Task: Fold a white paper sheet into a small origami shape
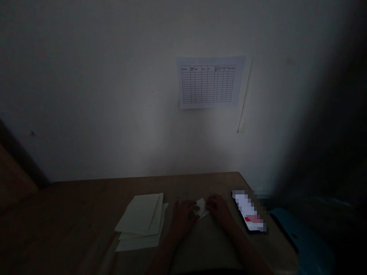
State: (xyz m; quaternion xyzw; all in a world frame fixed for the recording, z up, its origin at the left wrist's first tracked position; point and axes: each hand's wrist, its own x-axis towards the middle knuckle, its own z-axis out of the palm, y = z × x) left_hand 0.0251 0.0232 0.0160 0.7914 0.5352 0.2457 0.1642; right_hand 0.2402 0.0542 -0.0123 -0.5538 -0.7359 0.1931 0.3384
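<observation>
The room is dim. My left hand [185, 217] and my right hand [218, 208] rest close together on the wooden table [86, 202], each gripping one side of a small white piece of paper [202, 208]. Its exact shape is hard to make out, and my fingers hide part of it. To the left of my left hand lies a loose stack of pale paper sheets [140, 217]. A smartphone [248, 211] with a lit, blurred screen lies just right of my right hand.
A printed ruled table on paper [208, 83] is fixed to the pale wall beyond the table's far edge. A blue object [304, 244] sits low at the right, beside the table. The right side of the view falls into deep shadow.
</observation>
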